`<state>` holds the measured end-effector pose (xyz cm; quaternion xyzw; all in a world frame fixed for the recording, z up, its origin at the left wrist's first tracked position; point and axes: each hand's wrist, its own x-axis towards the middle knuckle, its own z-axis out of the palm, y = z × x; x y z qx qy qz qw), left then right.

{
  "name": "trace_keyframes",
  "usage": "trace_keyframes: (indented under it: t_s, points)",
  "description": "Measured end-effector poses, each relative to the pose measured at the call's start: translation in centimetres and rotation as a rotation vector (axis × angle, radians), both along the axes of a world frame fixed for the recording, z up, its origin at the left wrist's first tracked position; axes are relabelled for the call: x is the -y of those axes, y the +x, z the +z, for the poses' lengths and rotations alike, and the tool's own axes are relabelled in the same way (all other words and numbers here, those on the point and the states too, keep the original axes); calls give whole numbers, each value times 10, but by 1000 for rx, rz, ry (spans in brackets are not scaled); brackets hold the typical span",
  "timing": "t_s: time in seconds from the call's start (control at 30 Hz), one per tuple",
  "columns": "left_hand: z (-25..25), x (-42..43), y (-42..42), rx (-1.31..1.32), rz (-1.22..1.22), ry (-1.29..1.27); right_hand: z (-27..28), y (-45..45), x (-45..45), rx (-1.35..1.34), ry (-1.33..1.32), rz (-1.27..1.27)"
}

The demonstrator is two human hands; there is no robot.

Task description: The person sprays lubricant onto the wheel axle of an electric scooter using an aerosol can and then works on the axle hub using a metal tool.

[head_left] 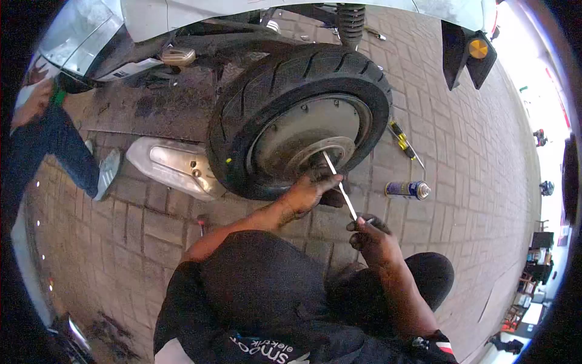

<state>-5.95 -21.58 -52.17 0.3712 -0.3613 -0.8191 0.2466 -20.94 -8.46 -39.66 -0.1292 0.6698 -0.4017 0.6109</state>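
1 black-tyred wheel (309, 124). 1 silver panel (173, 167), lay left of wheel. 1 rod (347, 200), slanted from wheel's hub. 1 left hand (308, 193), at wheel's hub: fingers curled, grip could not be told. 1 right hand (371, 236): fingers closed on rod. 1 can (405, 190), lay right of wheel.

Black shirt (309, 337), white lettering (274, 352), dark trousers (433, 274)

Wheel (318, 124) stood ahead. Panel (173, 167) lay on paving (451, 224) to its left; another person's shoe (109, 174), farther left. Spray can (401, 190) lay right of wheel, screwdriver (401, 141) beyond it. Tool (347, 198) ran from right hand (377, 244) toward hub (342, 147), past left hand (306, 195).
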Motion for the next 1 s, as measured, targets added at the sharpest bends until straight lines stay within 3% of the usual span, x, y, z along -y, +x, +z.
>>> trace_keyframes:
  t_s: [0.1,0.2,0.3,0.37,0.43,0.5,0.53,0.6,0.7,0.77,0.8,0.87,0.97,1.0]
  points:
    - [10,-3,-3,-40,48,-134,-1,-5,1,111,10,-10]
    - [42,-7,0,-4,88,-30,0,-5,1,266,33,-98]
    - [49,-7,-1,99,106,-93,-2,-6,0,460,66,-183]
    - [39,-7,-3,39,96,-22,2,-5,2,361,29,43]
    - [43,-8,-2,-25,88,48,-14,-15,-1,381,36,35]
    - [61,-12,2,168,120,-252,-23,-17,-3,397,38,30]
    - [61,-15,2,162,124,-252,-23,-15,-3,220,-62,56]
    - [60,-25,3,9,-162,-198,-15,-10,-1,38,-151,87]
    - [66,-29,2,-174,-145,-52,15,3,12,-107,-77,34]
    - [63,-29,-1,-231,-106,16,17,6,13,222,-13,-108]
    - [58,-27,-2,-189,-88,-1,17,7,13,223,-20,-115]
    - [48,-28,-1,-155,-68,-23,13,6,11,599,117,-232]
    - [40,-34,1,-43,-37,-143,-4,12,5,521,111,-142]
    - [44,-33,3,-108,-70,-97,-7,14,2,365,51,-119]
